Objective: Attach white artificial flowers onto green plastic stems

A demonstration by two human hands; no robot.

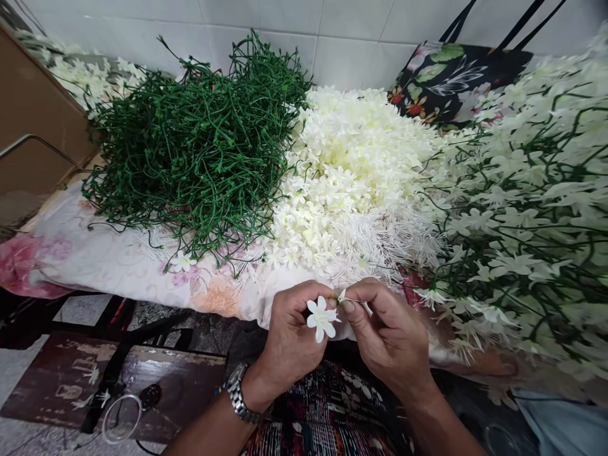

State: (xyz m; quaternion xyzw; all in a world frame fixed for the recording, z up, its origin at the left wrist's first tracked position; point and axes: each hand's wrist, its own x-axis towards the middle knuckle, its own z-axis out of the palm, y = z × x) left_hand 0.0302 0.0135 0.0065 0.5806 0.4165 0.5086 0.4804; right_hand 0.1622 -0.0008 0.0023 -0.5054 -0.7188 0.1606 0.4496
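Note:
My left hand (292,339), a watch on its wrist, is closed around an artificial flower stem, mostly hidden by the fingers. A white artificial flower (322,318) with a pale yellow centre shows in front of those fingers. Thumb and finger of my right hand (396,335) pinch a small white flower piece (342,296) against the tip held by the left; its exact form is hard to make out. Both hands meet at the cloth's near edge. Beyond them lie loose white blossoms (351,152) and thin white stamens (394,237).
Green plastic stems (199,139) are heaped at the back left on a floral cloth (128,259). Finished white flower sprays (522,240) pile up along the right. A black floral bag (456,79) leans by the tiled wall. A brown wooden bench (47,380) stands lower left.

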